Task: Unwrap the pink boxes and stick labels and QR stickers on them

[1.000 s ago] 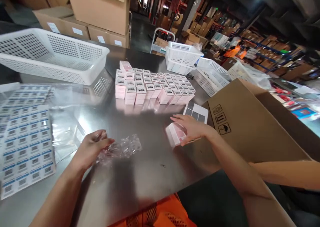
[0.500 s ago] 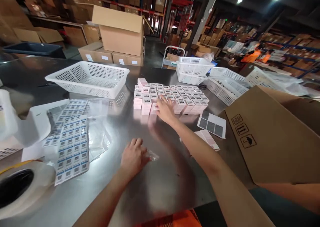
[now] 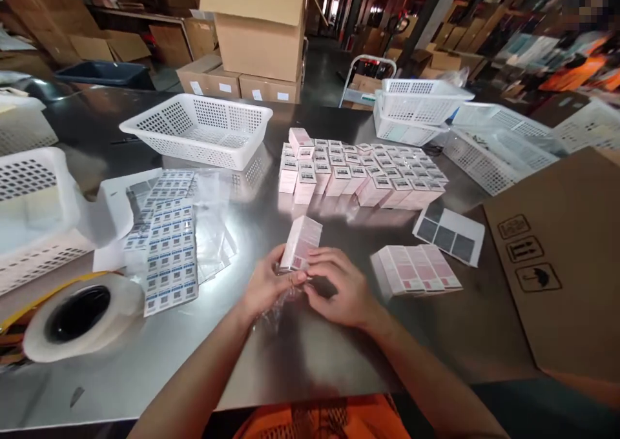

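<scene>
My left hand [image 3: 264,286] and my right hand [image 3: 339,285] meet at the middle of the steel table [image 3: 310,355], both gripping one small pink box [image 3: 301,242] that stands tilted between them. Crumpled clear wrap [image 3: 275,310] lies under my left hand. Beyond them stands a block of several upright pink boxes [image 3: 361,174] with barcode labels on top. A row of pink boxes lying flat [image 3: 416,268] rests to the right of my right hand.
A white basket [image 3: 198,129] sits at the back left, more baskets [image 3: 416,106] at the back right. Barcode label sheets [image 3: 169,245] and a tape roll [image 3: 77,316] lie left. A cardboard box [image 3: 562,258] fills the right. A dark label sheet [image 3: 450,232] lies nearby.
My right hand reached to the block of pink boxes, took one and brought it back to the centre. My left hand left the wrap flat and closed on the same box.
</scene>
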Demonstrator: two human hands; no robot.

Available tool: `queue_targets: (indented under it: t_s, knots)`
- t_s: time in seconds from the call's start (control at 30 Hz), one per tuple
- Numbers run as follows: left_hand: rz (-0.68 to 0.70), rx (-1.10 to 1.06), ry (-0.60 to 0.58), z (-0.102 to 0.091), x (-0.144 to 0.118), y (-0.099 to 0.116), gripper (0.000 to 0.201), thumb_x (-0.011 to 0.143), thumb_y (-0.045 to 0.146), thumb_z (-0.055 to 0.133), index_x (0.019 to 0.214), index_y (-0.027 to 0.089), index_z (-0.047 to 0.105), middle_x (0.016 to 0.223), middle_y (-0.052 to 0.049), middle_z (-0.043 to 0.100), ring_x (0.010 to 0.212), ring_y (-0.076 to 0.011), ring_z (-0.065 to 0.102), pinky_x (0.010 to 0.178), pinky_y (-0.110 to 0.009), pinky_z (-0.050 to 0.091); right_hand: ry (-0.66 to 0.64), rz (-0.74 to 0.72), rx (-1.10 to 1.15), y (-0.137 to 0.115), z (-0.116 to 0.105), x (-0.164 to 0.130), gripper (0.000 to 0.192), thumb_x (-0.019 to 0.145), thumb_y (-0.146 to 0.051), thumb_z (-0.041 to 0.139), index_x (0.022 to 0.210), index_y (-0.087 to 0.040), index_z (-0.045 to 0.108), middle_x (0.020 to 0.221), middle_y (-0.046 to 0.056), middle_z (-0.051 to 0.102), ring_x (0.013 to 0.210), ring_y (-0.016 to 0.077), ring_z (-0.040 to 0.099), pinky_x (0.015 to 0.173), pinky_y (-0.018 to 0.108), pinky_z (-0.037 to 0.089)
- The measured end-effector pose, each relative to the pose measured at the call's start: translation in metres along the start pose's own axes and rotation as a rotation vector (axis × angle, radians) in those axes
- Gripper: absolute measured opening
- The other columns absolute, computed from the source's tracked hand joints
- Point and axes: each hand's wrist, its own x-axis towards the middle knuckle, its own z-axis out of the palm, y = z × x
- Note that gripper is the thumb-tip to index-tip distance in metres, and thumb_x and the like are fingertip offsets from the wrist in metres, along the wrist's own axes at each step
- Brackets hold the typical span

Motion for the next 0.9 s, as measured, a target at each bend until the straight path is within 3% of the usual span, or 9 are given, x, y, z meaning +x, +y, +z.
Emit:
queue_targets:
  t_s: [0.1, 0.17, 0.23, 0.33, 0.4, 0.57, 0.7, 0.8, 0.9]
  knots:
    - [0.0, 0.358, -0.115, -0.01, -0.004, 0.015, 0.052, 0.066, 0.027, 0.083, 0.115, 0.02, 0.069, 0.083, -0.002, 0.068, 0.069, -0.0163, 0.059, 0.06, -0.023, 0.045, 0.004, 0.053, 0.028, 0.013, -0.03, 0.01, 0.036, 0.087, -0.022, 0.063, 0.123, -0.028, 0.059, 0.118, 0.008, 0.068, 0.12, 0.027, 0.059, 0.104, 0.049, 0.049]
    - [0.004, 0.569, -0.222, -0.016, -0.007, 0.023, 0.047, 0.064, 0.022, 0.08, 0.111, 0.021, 0.072, 0.078, 0.0, 0.067, 0.062, -0.0147, 0.054, 0.054, -0.022, 0.04, -0.133, 0.07, 0.031, 0.025, -0.041, 0.011, 0.037, 0.095, -0.023, 0.057, 0.131, -0.028, 0.057, 0.131, 0.008, 0.063, 0.128, 0.0261, 0.054, 0.109, 0.048, 0.045]
    - [0.012, 0.638, -0.201, -0.021, -0.008, 0.027, 0.038, 0.064, 0.021, 0.077, 0.102, 0.019, 0.075, 0.072, 0.0, 0.065, 0.057, -0.0131, 0.05, 0.05, -0.021, 0.036, -0.282, 0.093, 0.117, 0.033, -0.043, 0.008, 0.029, 0.1, -0.024, 0.051, 0.126, -0.027, 0.062, 0.127, 0.008, 0.064, 0.12, 0.0221, 0.06, 0.102, 0.04, 0.05]
    - [0.054, 0.5, 0.005, -0.025, -0.007, 0.026, 0.025, 0.063, 0.023, 0.078, 0.087, 0.017, 0.076, 0.063, 0.0, 0.061, 0.054, -0.0128, 0.048, 0.049, -0.022, 0.036, -0.302, 0.161, 0.206, 0.037, -0.036, 0.002, 0.017, 0.099, -0.028, 0.054, 0.106, -0.024, 0.069, 0.107, 0.006, 0.067, 0.098, 0.0178, 0.066, 0.087, 0.032, 0.055]
    - [0.076, 0.385, 0.09, -0.025, -0.004, 0.022, 0.022, 0.06, 0.023, 0.081, 0.08, 0.017, 0.075, 0.063, 0.0, 0.062, 0.057, -0.0137, 0.05, 0.052, -0.023, 0.039, -0.266, 0.19, 0.188, 0.035, -0.032, 0.001, 0.014, 0.098, -0.03, 0.057, 0.096, -0.023, 0.068, 0.1, 0.005, 0.067, 0.094, 0.0183, 0.065, 0.084, 0.033, 0.054]
    - [-0.007, 0.098, 0.171, -0.02, 0.004, 0.014, 0.026, 0.064, 0.034, 0.081, 0.084, 0.017, 0.076, 0.07, -0.003, 0.066, 0.06, -0.0145, 0.056, 0.055, -0.024, 0.045, -0.137, 0.07, 0.225, 0.028, -0.033, 0.006, 0.014, 0.098, -0.027, 0.056, 0.086, -0.024, 0.063, 0.097, 0.006, 0.072, 0.116, 0.024, 0.058, 0.099, 0.042, 0.047]
    - [-0.095, -0.162, 0.279, -0.024, 0.012, 0.015, 0.041, 0.062, 0.045, 0.079, 0.095, 0.021, 0.074, 0.075, -0.002, 0.068, 0.06, -0.0155, 0.06, 0.051, -0.025, 0.048, -0.221, 0.037, 0.507, 0.022, -0.039, 0.007, 0.025, 0.1, -0.037, 0.05, 0.079, -0.026, 0.057, 0.108, 0.005, 0.075, 0.127, 0.0228, 0.053, 0.106, 0.045, 0.042]
    - [-0.181, -0.229, 0.311, -0.029, 0.016, 0.018, 0.045, 0.057, 0.045, 0.081, 0.091, 0.017, 0.075, 0.076, -0.005, 0.07, 0.064, -0.0187, 0.064, 0.056, -0.029, 0.053, -0.286, 0.055, 0.677, 0.024, -0.045, 0.005, 0.031, 0.101, -0.047, 0.044, 0.079, -0.027, 0.052, 0.081, 0.001, 0.075, 0.113, 0.0215, 0.06, 0.1, 0.044, 0.043]
    - [-0.213, -0.197, 0.328, -0.029, 0.017, 0.016, 0.037, 0.057, 0.044, 0.082, 0.077, 0.014, 0.073, 0.061, -0.005, 0.066, 0.05, -0.017, 0.058, 0.045, -0.028, 0.047, -0.339, 0.051, 0.447, 0.028, -0.051, 0.004, 0.028, 0.096, -0.05, 0.051, 0.081, -0.028, 0.059, 0.066, 0.0, 0.067, 0.1, 0.0238, 0.061, 0.099, 0.047, 0.037]
